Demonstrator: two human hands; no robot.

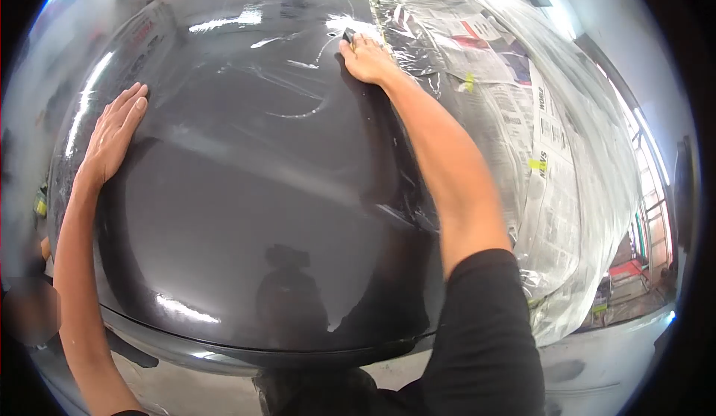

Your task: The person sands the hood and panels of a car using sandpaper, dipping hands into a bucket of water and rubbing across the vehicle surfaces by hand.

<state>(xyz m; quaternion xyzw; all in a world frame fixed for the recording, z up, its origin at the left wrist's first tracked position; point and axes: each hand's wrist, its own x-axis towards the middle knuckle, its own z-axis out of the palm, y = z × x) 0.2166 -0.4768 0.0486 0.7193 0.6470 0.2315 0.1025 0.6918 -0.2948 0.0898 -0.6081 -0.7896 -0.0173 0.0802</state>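
A glossy dark grey car panel (246,222), which looks like a hood, fills the middle of the head view, with wet streaks across its far half. My left hand (117,129) lies flat on the panel's left side, fingers stretched out and nothing in it. At the far right part, beside the masked edge, my right hand (367,58) presses down on the panel. Its fingers are closed round a small dark block (347,36), mostly hidden under them; I cannot make out its exact kind.
Newspaper (503,110) and clear plastic sheeting (597,162), held with bits of yellow-green tape (535,165), cover the car right of the panel. A person (33,308) is partly visible at the far left. Several items stand on the floor at right.
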